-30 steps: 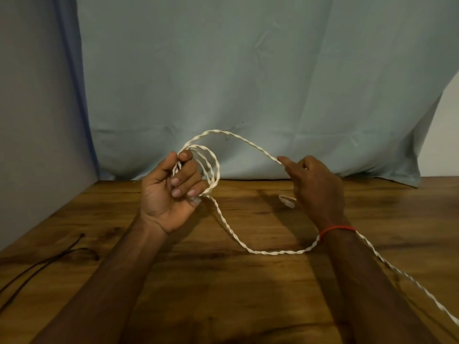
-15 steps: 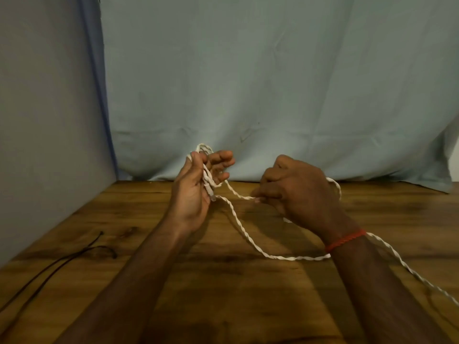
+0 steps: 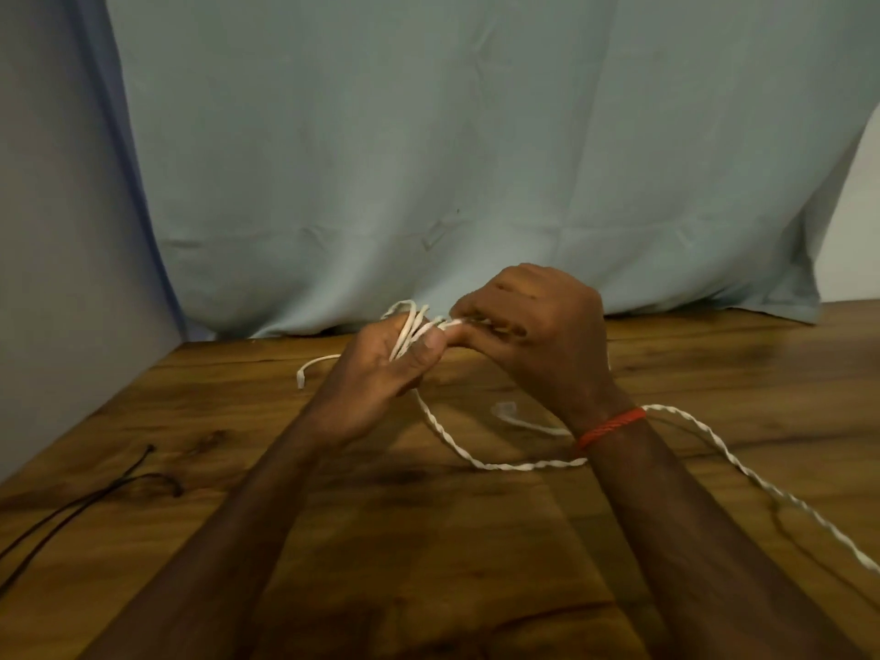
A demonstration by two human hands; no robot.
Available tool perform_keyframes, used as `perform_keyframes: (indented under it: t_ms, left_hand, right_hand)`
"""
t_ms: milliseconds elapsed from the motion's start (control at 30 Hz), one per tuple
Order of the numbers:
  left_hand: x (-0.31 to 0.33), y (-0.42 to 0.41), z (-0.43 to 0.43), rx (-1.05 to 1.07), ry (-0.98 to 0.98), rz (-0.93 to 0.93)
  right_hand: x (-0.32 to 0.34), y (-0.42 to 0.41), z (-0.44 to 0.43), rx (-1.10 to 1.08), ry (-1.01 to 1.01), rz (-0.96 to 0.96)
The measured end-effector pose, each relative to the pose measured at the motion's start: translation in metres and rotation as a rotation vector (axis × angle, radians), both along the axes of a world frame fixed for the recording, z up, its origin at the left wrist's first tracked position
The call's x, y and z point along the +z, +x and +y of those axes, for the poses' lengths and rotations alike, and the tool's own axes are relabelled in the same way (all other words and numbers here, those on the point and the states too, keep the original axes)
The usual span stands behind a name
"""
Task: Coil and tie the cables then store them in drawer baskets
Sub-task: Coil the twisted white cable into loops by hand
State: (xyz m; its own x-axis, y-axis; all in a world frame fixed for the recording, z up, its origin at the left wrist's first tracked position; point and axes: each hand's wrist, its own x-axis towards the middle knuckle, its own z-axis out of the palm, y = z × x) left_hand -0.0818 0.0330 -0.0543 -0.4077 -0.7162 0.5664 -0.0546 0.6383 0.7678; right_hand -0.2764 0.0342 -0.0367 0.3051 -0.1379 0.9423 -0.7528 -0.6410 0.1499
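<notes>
wooden table (image 3: 428, 540) | right hand (image 3: 538, 335) knuckles up, fingers pinching one white cable (image 3: 500, 466) | left hand (image 3: 381, 369) closed round its loops, the rest trailing right across the table | one black cable (image 3: 81, 504) far left

Your right hand (image 3: 533, 335), a second ago held well apart from the left, has closed in until its fingertips touch your left hand (image 3: 381, 364). The wide raised arc of twisted white cable (image 3: 500, 462) is gone, gathered into tight loops across your left fingers, and one loose end now sticks out leftward.
</notes>
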Motion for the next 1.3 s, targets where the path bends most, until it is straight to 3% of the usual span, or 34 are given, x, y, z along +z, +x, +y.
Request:
perform_keyframes:
  t_ms: [133,400,567,733,867,967,1067,1200,1300]
  left_hand:
    - [0.006,-0.005,0.004,-0.123,0.175,0.139]
    - [0.006,0.01,-0.016,-0.46,0.525,0.627]
    - [0.008,0.015,-0.016,-0.487,0.579,0.842]
    - [0.012,0.022,-0.02,-0.416,0.547,1.061]
    - [0.015,0.022,-0.022,-0.221,0.509,1.102]
    - [0.014,0.019,-0.025,0.024,0.342,0.91]
    - [0.007,0.011,-0.023,0.279,0.046,0.491]
    - [-0.005,0.006,-0.012,0.441,-0.334,-0.121]
    - [-0.008,0.003,-0.008,0.552,-0.463,-0.317]
  right_hand:
    - [0.001,-0.026,-0.01,0.067,0.022,-0.167]
    - [-0.009,-0.078,-0.031,-0.197,0.085,-0.227]
    - [-0.021,-0.068,-0.032,-0.386,0.276,0.013]
    - [-0.019,-0.05,-0.026,-0.43,0.395,0.235]
    - [-0.016,-0.021,-0.02,-0.233,0.623,0.378]
    - [-0.01,-0.004,-0.009,-0.106,0.646,0.377]
    - [-0.007,0.007,0.0,-0.052,0.618,0.41]
    - [-0.005,0.021,0.011,0.055,0.644,0.409]
    - [-0.003,0.025,0.016,0.169,0.698,0.322]
